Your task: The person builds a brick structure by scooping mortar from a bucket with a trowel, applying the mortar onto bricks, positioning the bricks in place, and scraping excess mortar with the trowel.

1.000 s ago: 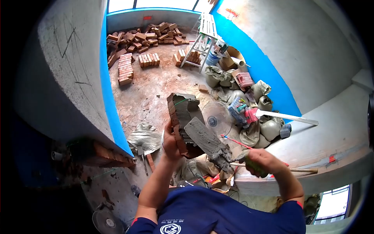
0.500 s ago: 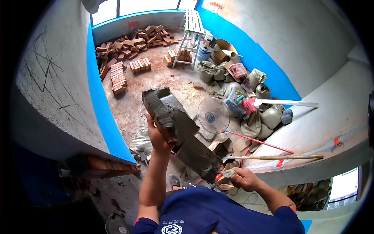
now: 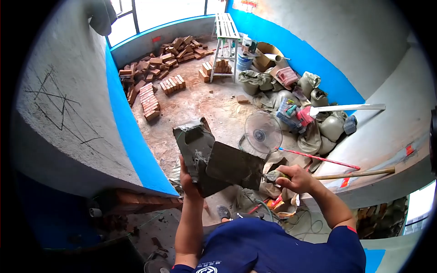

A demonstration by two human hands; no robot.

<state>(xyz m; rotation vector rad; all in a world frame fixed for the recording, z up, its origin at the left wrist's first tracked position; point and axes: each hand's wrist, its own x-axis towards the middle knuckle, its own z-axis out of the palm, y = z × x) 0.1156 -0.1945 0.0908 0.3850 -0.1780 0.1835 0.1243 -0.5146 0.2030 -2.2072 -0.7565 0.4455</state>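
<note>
My left hand [image 3: 188, 181] is wrapped round the lower left side of a brick [image 3: 192, 148], held up in front of me. Wet grey mortar coats the brick's upper face, with a ragged lump along its top edge. In my right hand [image 3: 297, 178] is the handle of a trowel [image 3: 236, 164], its fingers closed on the grip. The trowel's broad, mortar-smeared blade lies across the right part of the brick and hides some of it. Most of my left fingers are hidden behind the brick.
A standing fan [image 3: 261, 134] is just beyond the trowel. Stuffed sacks [image 3: 330, 127] line the right wall. Loose bricks [image 3: 159, 61] are heaped at the back beside a white step bench [image 3: 226, 27]. A low brick wall [image 3: 136, 200] is at lower left.
The trowel blade has swung up from below the brick to lie flat over its right side. The brick has turned and sits slightly lower. My view has shifted left.
</note>
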